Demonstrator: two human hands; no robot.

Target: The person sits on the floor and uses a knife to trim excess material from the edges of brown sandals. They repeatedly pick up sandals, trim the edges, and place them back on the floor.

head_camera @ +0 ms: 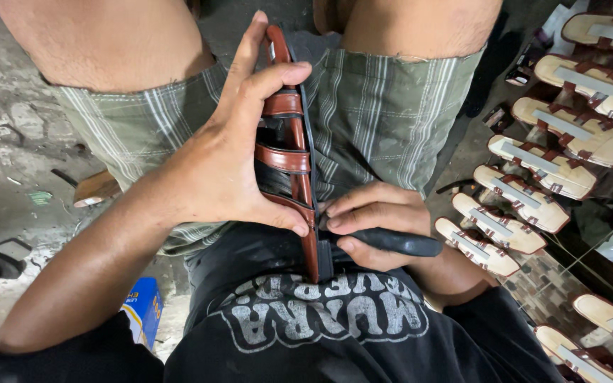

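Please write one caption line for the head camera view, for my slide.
Left hand steadies a brown strapped leather sandal on edge; right hand grips a black-handled tool against its sole.

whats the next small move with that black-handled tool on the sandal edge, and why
Probably draw the black-handled tool a little further along the sole edge of the brown sandal. The right hand grips the handle with its working end at the sandal's lower end, while the left hand steadies the sandal on edge over the lap, so most of that edge lies ahead.

left hand (214,167) grips brown sandal (289,152) on edge | right hand (374,223) holds black-handled tool (399,243) at sole
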